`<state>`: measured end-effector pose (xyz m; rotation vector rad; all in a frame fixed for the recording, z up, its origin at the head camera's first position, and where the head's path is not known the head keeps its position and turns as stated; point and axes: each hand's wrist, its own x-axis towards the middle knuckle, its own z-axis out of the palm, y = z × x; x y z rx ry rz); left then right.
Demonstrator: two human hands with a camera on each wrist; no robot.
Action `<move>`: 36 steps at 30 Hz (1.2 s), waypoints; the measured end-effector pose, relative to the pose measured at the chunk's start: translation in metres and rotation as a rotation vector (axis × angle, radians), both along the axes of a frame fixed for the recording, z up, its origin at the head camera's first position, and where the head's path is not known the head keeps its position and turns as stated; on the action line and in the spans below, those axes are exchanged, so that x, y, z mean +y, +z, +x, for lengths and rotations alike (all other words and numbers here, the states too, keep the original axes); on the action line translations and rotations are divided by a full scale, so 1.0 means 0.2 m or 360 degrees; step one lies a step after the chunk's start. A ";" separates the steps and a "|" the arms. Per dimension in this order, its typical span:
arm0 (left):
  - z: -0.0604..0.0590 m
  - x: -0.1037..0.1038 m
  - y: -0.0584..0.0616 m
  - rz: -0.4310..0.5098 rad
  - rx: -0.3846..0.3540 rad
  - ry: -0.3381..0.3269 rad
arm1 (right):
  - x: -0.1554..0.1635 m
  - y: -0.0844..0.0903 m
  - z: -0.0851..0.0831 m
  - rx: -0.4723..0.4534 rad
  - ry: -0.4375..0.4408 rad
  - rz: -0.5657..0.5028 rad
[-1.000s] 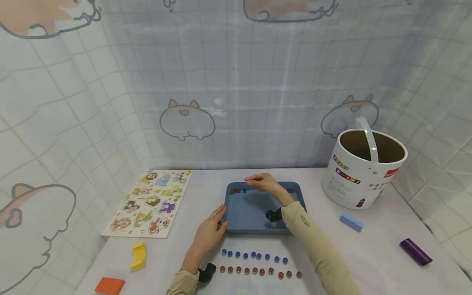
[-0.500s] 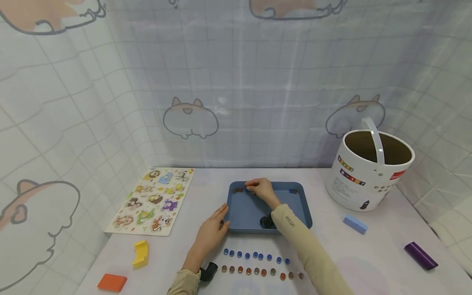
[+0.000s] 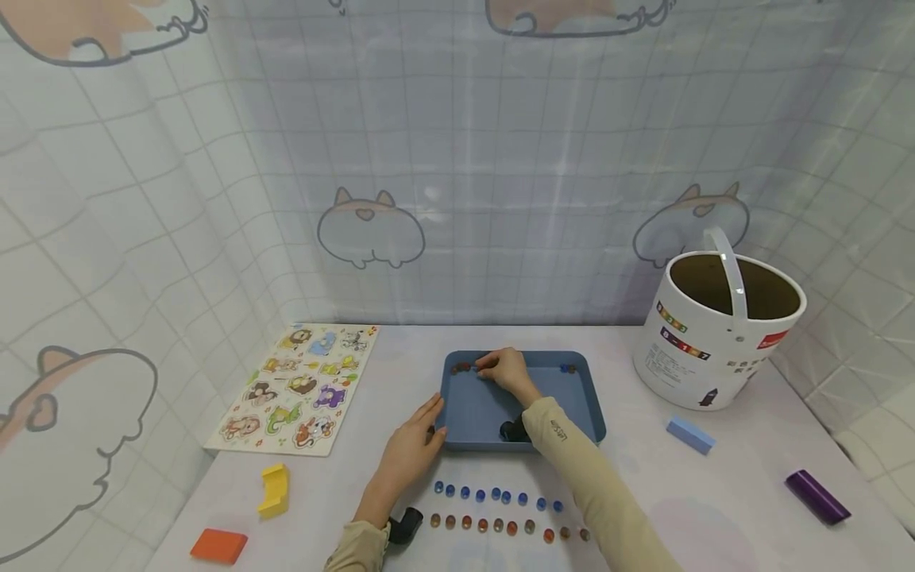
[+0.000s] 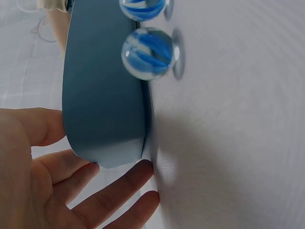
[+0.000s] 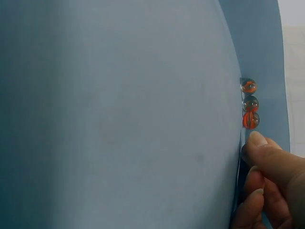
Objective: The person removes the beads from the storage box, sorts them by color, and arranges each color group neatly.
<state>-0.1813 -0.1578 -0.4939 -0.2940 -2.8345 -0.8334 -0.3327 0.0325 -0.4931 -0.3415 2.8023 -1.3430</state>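
Note:
A shallow blue tray [image 3: 472,413] lies on the table. My right hand [image 3: 506,372] is at its far wall, pinching a small dark marble [image 5: 245,153] between thumb and finger; its colour is hard to tell. Beside the fingertips, several orange-streaked marbles [image 5: 250,119] sit in line along that wall. More marbles [image 3: 568,369], blue and brown, are at the tray's far right. My left hand [image 3: 409,451] rests against the tray's near left corner, thumb touching its wall and fingers loosely extended. Blue-swirled marbles [image 4: 148,53] stand close to the tray's near side.
In front of the tray run a row of blue marbles [image 3: 480,495] and a row of orange-brown marbles [image 3: 483,525]. An animal puzzle board [image 3: 296,389], yellow block [image 3: 274,492] and orange block [image 3: 218,546] lie left. Right are a white bucket [image 3: 686,357], blue block [image 3: 690,435] and purple block [image 3: 818,497].
My right hand has lowered from above the tray's far rim to the marbles along its far wall, then stayed nearly still. My left hand keeps its place at the tray corner.

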 end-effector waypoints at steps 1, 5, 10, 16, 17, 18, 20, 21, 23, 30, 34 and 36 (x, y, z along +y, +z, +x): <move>0.00 0.00 0.00 0.0000 0.0005 -0.0001 | 0.00 0.00 0.00 0.0005 0.0005 0.0004; 0.00 0.00 -0.01 -0.0002 0.0009 -0.0006 | 0.02 0.02 0.01 -0.0056 0.0018 -0.0025; 0.00 0.00 -0.01 -0.0014 0.0004 -0.0011 | 0.09 0.12 0.04 -0.0234 0.0133 -0.0134; -0.01 0.00 -0.01 -0.0024 0.0017 -0.0005 | 0.23 0.25 0.07 -0.0308 0.0251 -0.0234; -0.01 0.00 -0.01 -0.0019 0.0016 -0.0006 | 0.25 0.27 0.08 -0.0304 0.0266 -0.0230; -0.01 0.00 -0.01 -0.0016 0.0014 -0.0006 | 0.28 0.28 0.09 -0.0307 0.0271 -0.0233; -0.01 0.00 0.00 -0.0012 0.0004 -0.0008 | 0.33 0.30 0.11 -0.0322 0.0277 -0.0253; -0.01 0.00 0.00 -0.0009 0.0001 -0.0010 | 0.35 0.31 0.12 -0.0330 0.0282 -0.0263; -0.01 0.00 0.00 -0.0011 0.0004 -0.0013 | 0.40 0.32 0.15 -0.0328 0.0290 -0.0270; -0.01 0.00 0.00 0.0008 -0.0017 0.0005 | 0.54 0.29 0.26 -0.0298 0.0309 -0.0275; -0.01 0.00 0.00 0.0008 -0.0008 0.0000 | 0.61 0.27 0.33 -0.0263 0.0327 -0.0238; -0.01 0.00 0.00 0.0012 -0.0007 -0.0005 | 0.63 0.25 0.36 -0.0250 0.0321 -0.0232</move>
